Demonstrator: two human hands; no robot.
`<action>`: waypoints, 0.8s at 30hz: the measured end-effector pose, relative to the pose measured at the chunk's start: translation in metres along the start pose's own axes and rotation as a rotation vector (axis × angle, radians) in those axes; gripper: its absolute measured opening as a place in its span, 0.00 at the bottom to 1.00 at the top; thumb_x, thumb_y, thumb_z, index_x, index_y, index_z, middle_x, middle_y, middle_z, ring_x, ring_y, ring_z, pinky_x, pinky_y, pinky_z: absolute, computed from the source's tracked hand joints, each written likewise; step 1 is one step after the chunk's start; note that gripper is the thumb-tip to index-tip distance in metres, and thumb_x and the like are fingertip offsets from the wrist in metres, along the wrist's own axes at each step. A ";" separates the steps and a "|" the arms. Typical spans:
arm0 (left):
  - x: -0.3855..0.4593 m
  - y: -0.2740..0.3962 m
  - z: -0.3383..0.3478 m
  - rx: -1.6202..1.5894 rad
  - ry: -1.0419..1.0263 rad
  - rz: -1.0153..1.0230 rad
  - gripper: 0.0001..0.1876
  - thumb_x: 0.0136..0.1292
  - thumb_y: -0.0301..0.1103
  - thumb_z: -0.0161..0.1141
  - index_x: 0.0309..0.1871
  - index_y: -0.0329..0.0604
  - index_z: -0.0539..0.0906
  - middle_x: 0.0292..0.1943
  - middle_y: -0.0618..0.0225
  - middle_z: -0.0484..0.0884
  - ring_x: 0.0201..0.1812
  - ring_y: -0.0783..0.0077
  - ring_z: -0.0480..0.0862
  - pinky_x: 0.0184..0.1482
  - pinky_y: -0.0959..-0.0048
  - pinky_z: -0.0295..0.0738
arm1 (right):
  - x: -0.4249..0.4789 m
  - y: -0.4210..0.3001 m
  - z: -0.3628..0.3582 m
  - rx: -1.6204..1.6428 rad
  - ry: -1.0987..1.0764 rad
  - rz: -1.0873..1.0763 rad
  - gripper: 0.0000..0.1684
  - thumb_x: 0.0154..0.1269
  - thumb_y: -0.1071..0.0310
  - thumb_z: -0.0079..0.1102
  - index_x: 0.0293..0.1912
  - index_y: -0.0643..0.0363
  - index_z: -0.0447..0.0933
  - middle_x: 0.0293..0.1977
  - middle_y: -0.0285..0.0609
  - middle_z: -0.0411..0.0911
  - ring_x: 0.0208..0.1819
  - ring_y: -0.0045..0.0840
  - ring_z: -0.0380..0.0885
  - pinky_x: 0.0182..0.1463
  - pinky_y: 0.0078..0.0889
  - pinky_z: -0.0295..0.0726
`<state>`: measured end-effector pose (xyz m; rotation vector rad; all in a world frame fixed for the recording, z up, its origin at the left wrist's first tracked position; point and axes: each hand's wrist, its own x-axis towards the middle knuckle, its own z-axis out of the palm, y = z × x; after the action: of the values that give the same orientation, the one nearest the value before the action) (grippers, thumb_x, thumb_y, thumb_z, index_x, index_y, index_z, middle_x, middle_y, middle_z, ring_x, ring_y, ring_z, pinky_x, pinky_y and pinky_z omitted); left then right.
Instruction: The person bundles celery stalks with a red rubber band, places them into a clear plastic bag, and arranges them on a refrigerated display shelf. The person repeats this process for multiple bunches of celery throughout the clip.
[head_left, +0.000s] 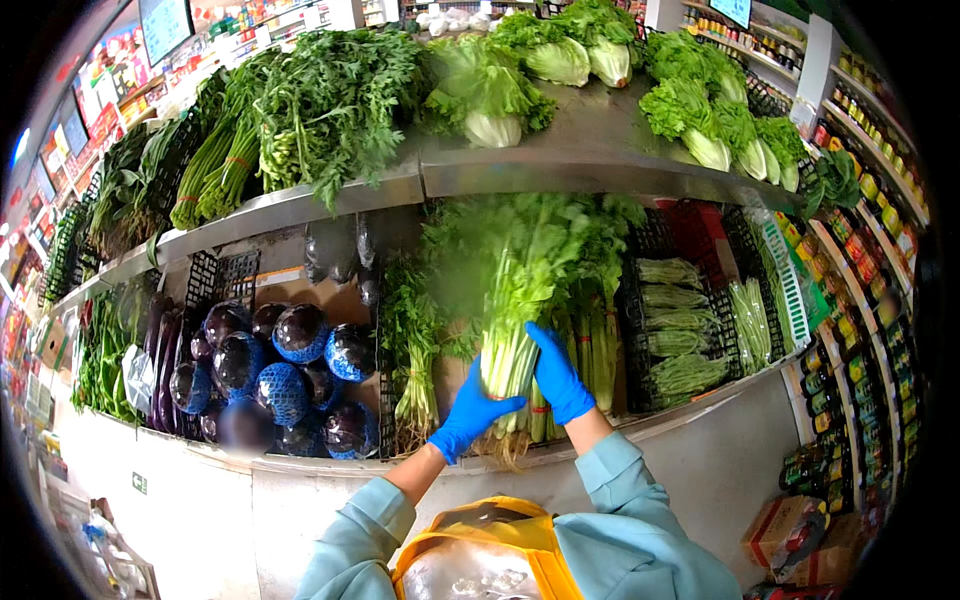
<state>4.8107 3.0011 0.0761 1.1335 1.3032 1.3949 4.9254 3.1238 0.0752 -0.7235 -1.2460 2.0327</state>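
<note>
A tied bunch of leafy celery with pale stalks and stringy roots is held upright-tilted in front of me, its leaves toward the shelf. My left hand, in a blue glove, grips the lower left of the stalks with the thumb across near the roots. My right hand, also gloved in blue, presses against the right side of the stalks. Behind and right of it stand banded green celery stalks. A smaller rooted bunch of greens lies to the left of my left hand.
Round eggplants in blue netting fill the bin at left, beside long eggplants. Bundled green beans lie in a black crate at right. A metal shelf edge juts above, bearing lettuces and leafy greens.
</note>
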 end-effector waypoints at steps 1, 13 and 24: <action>-0.011 0.024 -0.005 -0.026 -0.014 -0.069 0.50 0.44 0.37 0.74 0.67 0.36 0.53 0.58 0.54 0.68 0.59 0.64 0.69 0.60 0.69 0.65 | -0.003 0.000 0.001 -0.041 -0.004 -0.023 0.43 0.60 0.47 0.54 0.68 0.55 0.51 0.66 0.45 0.54 0.67 0.31 0.52 0.66 0.35 0.54; -0.002 -0.031 -0.061 -0.055 0.009 -0.100 0.50 0.53 0.39 0.67 0.70 0.31 0.43 0.67 0.51 0.55 0.63 0.65 0.62 0.62 0.70 0.61 | -0.004 0.000 0.054 -0.180 -0.126 0.020 0.38 0.56 0.63 0.64 0.62 0.61 0.58 0.54 0.45 0.69 0.55 0.30 0.70 0.59 0.33 0.68; -0.048 -0.103 -0.057 0.246 0.645 -0.074 0.35 0.58 0.38 0.63 0.65 0.34 0.60 0.59 0.48 0.66 0.58 0.60 0.70 0.58 0.67 0.66 | 0.034 0.054 -0.065 -1.502 0.285 -0.226 0.55 0.47 0.47 0.69 0.66 0.62 0.50 0.63 0.60 0.52 0.63 0.56 0.54 0.62 0.53 0.60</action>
<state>4.7661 2.9492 -0.0308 0.7945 1.9919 1.6465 4.9385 3.1670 -0.0037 -1.3124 -2.4017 0.4622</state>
